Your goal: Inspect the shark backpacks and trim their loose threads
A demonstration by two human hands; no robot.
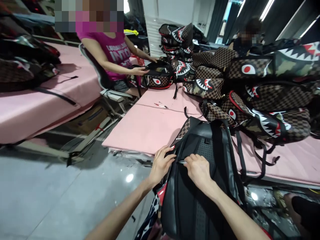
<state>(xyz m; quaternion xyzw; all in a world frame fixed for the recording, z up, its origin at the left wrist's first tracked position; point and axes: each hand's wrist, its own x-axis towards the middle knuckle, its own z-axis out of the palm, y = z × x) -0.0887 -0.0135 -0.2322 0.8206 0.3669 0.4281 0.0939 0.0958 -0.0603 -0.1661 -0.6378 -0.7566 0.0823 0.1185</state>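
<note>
A black backpack (192,193) leans back-panel up against the table's front edge, with padded mesh and straps facing me. My left hand (161,163) is closed on its left side edge, thumb and fingers gripping near the seam. Between the fingers of my right hand (198,170) is a small pointed metal tool (183,162); its tip points left at the seam, close to my left fingertips. Most of the tool is hidden in my fist, so its exact kind does not show. A checkered brown panel (184,129) shows at the backpack's upper left.
Checkered shark-face backpacks (272,123) are piled on the right of the pink-covered table (150,123). Pens (161,105) lie on it. Across the table, a seated person (112,56) handles another backpack (157,78). More bags (25,66) lie on the left table.
</note>
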